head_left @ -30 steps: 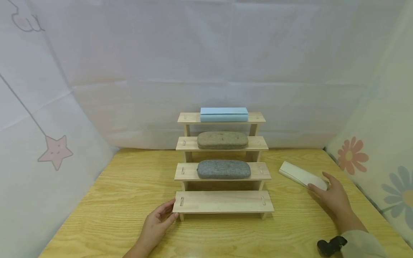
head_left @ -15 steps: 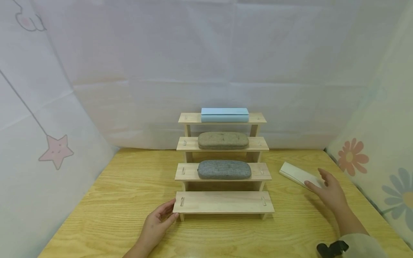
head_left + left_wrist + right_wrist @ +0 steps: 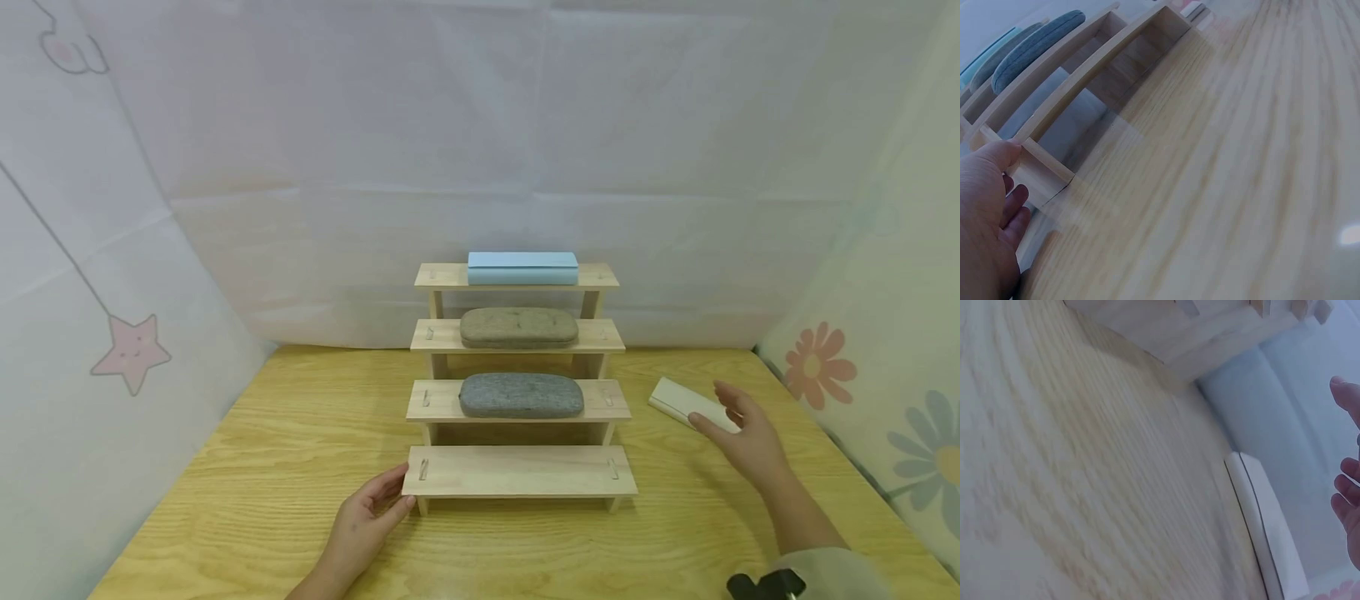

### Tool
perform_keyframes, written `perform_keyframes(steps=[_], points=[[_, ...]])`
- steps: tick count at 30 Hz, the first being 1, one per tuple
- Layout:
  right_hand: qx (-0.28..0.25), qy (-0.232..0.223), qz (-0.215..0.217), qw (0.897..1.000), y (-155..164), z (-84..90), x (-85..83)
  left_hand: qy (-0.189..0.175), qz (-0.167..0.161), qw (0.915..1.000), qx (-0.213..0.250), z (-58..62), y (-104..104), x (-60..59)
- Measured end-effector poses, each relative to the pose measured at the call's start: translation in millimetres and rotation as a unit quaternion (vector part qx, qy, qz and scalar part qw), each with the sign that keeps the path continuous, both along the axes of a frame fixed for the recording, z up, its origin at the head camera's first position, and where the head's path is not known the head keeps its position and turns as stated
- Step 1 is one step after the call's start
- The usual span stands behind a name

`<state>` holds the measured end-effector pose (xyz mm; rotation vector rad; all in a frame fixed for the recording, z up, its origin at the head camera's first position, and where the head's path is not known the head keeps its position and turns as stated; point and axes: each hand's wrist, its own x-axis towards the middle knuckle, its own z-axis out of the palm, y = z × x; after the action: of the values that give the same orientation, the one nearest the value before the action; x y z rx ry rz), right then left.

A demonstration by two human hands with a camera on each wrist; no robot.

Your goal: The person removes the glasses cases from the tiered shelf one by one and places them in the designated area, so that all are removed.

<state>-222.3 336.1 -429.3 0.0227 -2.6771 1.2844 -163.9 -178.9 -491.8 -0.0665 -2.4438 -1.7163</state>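
Note:
At the near left corner of a four-step wooden display shelf (image 3: 517,472), my left hand (image 3: 363,521) grips the end of the lowest step between thumb and fingers. In the left wrist view, the thumb of the left hand (image 3: 988,212) lies on the corner of that step. To the right of the shelf, a cream glasses case (image 3: 678,400) lies slantwise on the table. My right hand (image 3: 750,437) hovers over its near end, thumb and fingers spread apart. The right wrist view shows the glasses case (image 3: 1266,519) apart from the fingers (image 3: 1349,487), nothing held.
A light blue case (image 3: 522,271) sits on the top step. Below it rest a brown fabric glasses case (image 3: 519,327) and a grey fabric one (image 3: 521,395), one per step. White printed cloth (image 3: 480,150) hangs behind and along both sides of the wooden table (image 3: 285,450).
My right hand has come off the near end of the cream glasses case and moved left and slightly up over it. The left hand and the shelf stay in place.

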Motion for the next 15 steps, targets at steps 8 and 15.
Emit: perform_keyframes(steps=[8, 15], points=[[0.001, 0.023, 0.036, 0.999, -26.2, 14.8, 4.2, -0.004, 0.001, 1.0, -0.005, -0.4, 0.0, 0.1], [-0.013, 0.023, 0.063, 0.998, -48.0, 27.0, 8.0, -0.005, -0.001, 1.0, -0.001, 2.1, 0.1, 1.0]])
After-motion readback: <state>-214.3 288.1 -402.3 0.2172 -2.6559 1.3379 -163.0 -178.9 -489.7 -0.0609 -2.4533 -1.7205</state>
